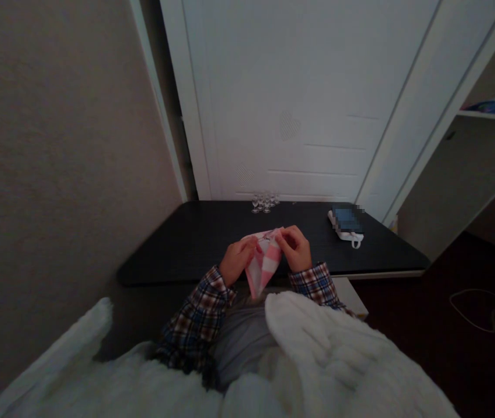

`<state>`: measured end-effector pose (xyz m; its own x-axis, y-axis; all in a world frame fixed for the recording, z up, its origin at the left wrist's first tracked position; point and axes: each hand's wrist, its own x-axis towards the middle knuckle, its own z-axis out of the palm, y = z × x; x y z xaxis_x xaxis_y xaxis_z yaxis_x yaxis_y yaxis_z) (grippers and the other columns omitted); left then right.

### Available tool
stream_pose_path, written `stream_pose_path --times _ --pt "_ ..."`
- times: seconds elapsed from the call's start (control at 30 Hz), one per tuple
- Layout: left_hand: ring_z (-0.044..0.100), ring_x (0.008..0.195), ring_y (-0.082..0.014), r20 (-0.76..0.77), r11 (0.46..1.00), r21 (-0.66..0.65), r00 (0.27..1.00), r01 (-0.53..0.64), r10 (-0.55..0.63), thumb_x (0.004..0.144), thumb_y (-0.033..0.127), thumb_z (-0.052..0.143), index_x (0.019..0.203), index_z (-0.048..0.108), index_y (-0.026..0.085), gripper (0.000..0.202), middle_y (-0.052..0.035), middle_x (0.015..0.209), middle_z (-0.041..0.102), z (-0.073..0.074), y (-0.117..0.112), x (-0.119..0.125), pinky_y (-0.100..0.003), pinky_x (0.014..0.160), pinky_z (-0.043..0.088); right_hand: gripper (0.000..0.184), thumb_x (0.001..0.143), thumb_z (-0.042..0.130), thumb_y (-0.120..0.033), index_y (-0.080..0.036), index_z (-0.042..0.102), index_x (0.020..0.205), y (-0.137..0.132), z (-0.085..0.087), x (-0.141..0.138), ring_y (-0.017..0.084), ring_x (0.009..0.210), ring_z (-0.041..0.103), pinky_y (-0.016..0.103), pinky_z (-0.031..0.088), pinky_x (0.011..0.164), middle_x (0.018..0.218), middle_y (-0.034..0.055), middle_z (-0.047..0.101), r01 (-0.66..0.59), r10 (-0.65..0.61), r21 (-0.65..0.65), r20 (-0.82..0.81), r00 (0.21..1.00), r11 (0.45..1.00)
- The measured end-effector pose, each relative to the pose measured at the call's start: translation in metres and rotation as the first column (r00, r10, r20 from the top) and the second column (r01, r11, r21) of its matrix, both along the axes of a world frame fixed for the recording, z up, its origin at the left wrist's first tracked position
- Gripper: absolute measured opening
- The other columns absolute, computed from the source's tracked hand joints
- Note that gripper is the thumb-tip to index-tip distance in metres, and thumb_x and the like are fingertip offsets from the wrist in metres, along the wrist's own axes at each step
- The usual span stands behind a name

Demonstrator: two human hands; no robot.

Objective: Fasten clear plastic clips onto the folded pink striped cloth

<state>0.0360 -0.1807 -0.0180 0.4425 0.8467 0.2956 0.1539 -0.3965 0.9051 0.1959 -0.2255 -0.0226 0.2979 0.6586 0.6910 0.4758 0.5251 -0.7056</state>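
A pink and white checked cloth (264, 266), folded to a point that hangs down, is held between both my hands over the near edge of a black table (195, 244). My left hand (237, 260) pinches its upper left edge with closed fingers. My right hand (295, 248) grips the upper right edge, fingers curled. Both wrists show plaid sleeves.
Several small clear glasses (265, 202) stand at the table's far edge by a white door (300, 98). A white device with a blue top (345, 223) lies at the table's right. A white fluffy blanket (317, 348) covers my lap. A wall stands left, shelves right.
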Motion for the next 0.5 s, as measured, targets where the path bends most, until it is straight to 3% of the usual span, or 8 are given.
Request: stream_pose_path --times 0.33,0.5 --pt "0.048 0.046 -0.0092 0.035 0.996 0.019 0.995 0.088 -0.089 0.077 0.041 0.052 0.094 0.056 0.017 0.029 0.0033 0.06 0.052 0.0001 0.0024 0.0008 -0.019 0.042 0.036 0.013 0.08 0.054 -0.031 -0.02 0.061 0.078 0.0017 -0.0028 0.0013 0.012 0.064 0.049 0.024 0.041 0.057 0.076 0.0005 0.051 0.061 -0.061 0.005 0.02 0.998 0.998" --pt "0.053 0.054 -0.0093 0.061 0.995 0.061 0.994 0.083 -0.087 0.07 0.032 0.062 0.102 0.05 0.02 0.036 0.0022 0.077 0.053 -0.0037 0.0054 0.0019 -0.02 0.049 0.042 0.015 0.08 0.053 -0.033 -0.02 0.06 0.078 0.0013 -0.0028 0.0011 0.011 0.063 0.049 0.023 0.04 0.055 0.075 0.0003 0.051 0.068 -0.068 -0.005 0.0 0.998 0.998"
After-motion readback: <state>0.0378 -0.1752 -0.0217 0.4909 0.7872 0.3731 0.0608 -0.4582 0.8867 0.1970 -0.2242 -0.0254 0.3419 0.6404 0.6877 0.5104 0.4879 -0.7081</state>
